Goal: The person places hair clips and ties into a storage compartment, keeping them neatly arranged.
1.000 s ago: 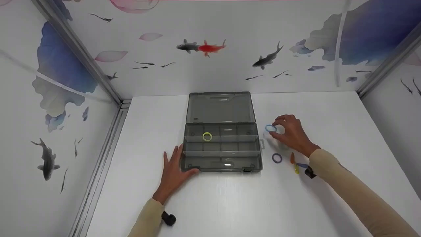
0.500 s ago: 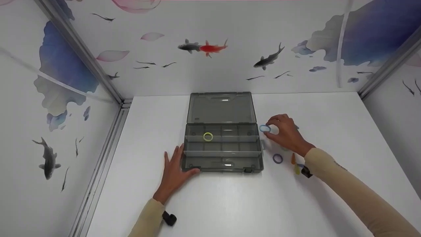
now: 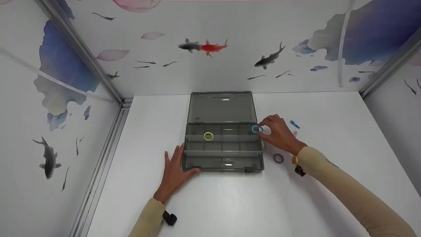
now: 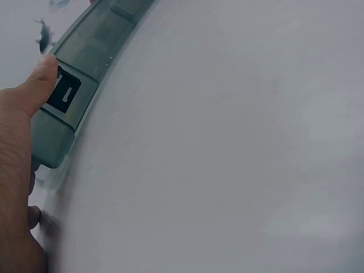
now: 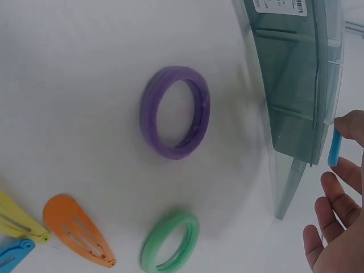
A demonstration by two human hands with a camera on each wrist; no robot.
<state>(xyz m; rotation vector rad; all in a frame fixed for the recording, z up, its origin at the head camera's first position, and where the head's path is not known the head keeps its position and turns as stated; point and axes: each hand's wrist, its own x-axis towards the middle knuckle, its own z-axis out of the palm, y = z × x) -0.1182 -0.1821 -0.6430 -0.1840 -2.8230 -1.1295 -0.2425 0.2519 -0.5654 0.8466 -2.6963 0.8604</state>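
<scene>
A grey compartment box (image 3: 223, 164) lies open on the white table, its lid (image 3: 222, 108) flat behind it. A yellow ring (image 3: 208, 136) sits in a back-row compartment. My right hand (image 3: 261, 129) pinches a blue ring (image 3: 256, 129) over the box's back right compartment; the right wrist view shows this blue ring (image 5: 334, 149) held edge-on beside the box wall (image 5: 296, 74). My left hand (image 3: 174, 168) lies flat on the table with its thumb (image 4: 40, 79) against the box's front left corner (image 4: 74, 108).
Right of the box lie a purple ring (image 3: 278, 158) (image 5: 175, 112), a green ring (image 5: 170, 242), an orange clip (image 5: 77, 230), a yellow clip (image 5: 20, 216) and a blue clip (image 5: 14, 253). Another blue clip (image 3: 294, 124) lies farther back. Walls enclose the table on three sides.
My right hand has carried the blue ring leftward from the table beside the box to over its right back corner, uncovering a blue clip. The left hand has stayed put.
</scene>
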